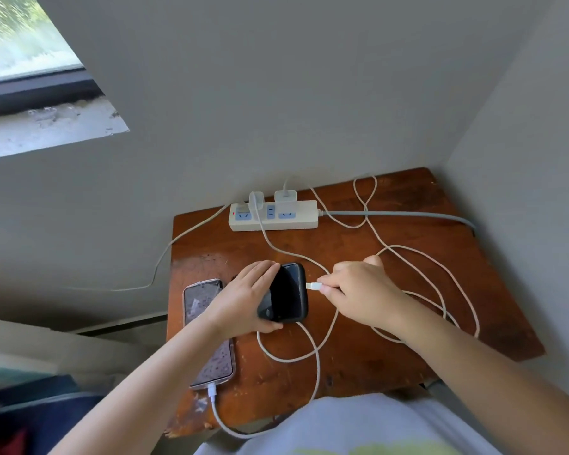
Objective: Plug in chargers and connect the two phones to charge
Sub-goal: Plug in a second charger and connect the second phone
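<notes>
Phones are the things to charge here, and one is not joined up yet. The black phone [286, 292] lies near the middle of the table [391, 349], and the left hand [243, 298] is wrapped over its left side, tipping that side up a little. The right hand [362, 290] pinches the white plug [314, 286] between its fingers [326, 288], and the plug tip sits just beside the phone's right edge, not in yet.

To do this step well, I think the left hand should hold the phone firm so it cannot slide. The plug should be lined up straight with the small hole, then pushed in gently. I cannot see the hole from here, so go slowly and feel for it. If it will not go in, do not push hard.

The black phone is dark and shiny, with a thick black case and round corners. Its screen is off.

The other phone [209, 333] lies by the left edge of the table, partly under the left arm. It has a clear case, and a white cable [217, 412] is already in its near end.

At the far edge sits a white power strip [273, 218] with two white chargers [284, 198] plugged in. Long white cable loops [440, 277] lie over the right side of the table.
</notes>
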